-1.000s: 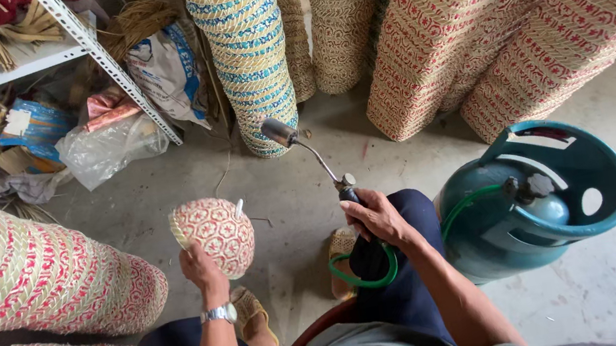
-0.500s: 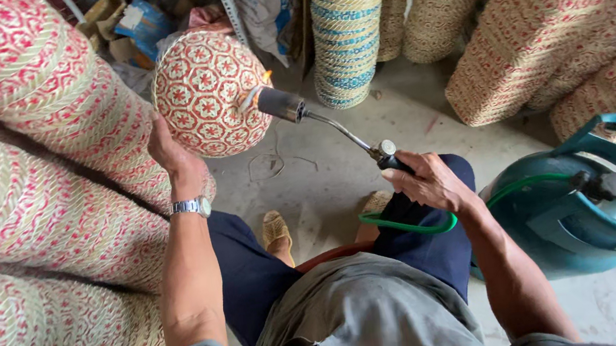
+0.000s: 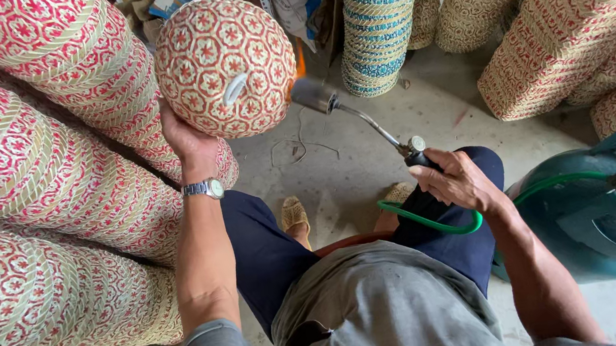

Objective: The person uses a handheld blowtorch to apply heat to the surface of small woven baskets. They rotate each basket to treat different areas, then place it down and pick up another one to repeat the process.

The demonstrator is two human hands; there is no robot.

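Head view: the left hand (image 3: 187, 138) cups a red-patterned woven basket (image 3: 225, 66) at 11 o'clock; the right hand (image 3: 455, 180) is clenched on a gas torch (image 3: 365, 121), flame licking the basket's right edge. Singeing looks underway. The basket's far side is hidden, so the extent covered is unclear.

You get soft, even daylight with no glare; faint shadows lie on the concrete floor (image 3: 431, 131). Focus is sharp, though the wide lens bends the edges.
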